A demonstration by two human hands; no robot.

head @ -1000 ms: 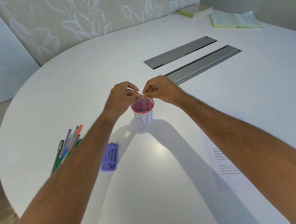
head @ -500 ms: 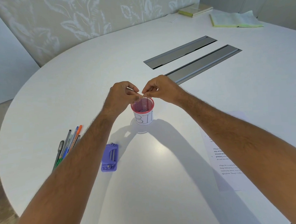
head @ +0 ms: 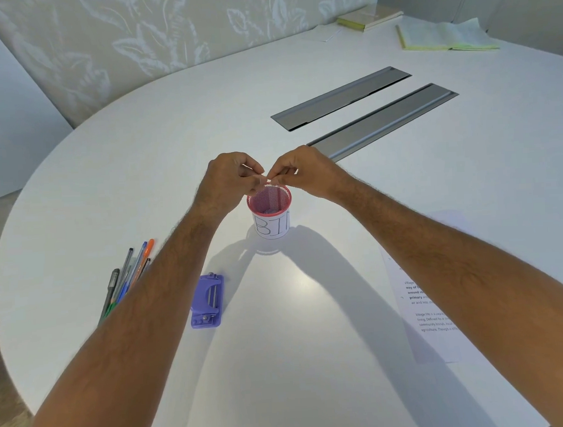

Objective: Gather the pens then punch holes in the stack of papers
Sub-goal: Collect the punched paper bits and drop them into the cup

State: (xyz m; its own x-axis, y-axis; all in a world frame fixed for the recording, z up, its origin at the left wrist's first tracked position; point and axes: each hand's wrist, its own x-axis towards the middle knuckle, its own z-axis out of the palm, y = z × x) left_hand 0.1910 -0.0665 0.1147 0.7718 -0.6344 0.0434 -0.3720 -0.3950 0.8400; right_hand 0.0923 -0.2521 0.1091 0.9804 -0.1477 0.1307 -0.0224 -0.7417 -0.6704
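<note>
Both arms reach forward, and the left hand (head: 231, 178) and right hand (head: 304, 173) meet above the pink mesh cup (head: 270, 210), fingers curled, pinching something small and pale between them. The pens (head: 127, 280) lie well left, the hole punch (head: 207, 300) beside them, the papers (head: 422, 310) right.

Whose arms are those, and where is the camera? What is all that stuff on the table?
The camera sits on a person's head, looking down, so you see their own two arms. The left hand and right hand meet above a pink mesh cup marked "BIN", pinching something tiny and pale that I cannot make out. On the white table lie a bunch of pens, a purple hole punch and printed papers. Far away are some books.
</note>
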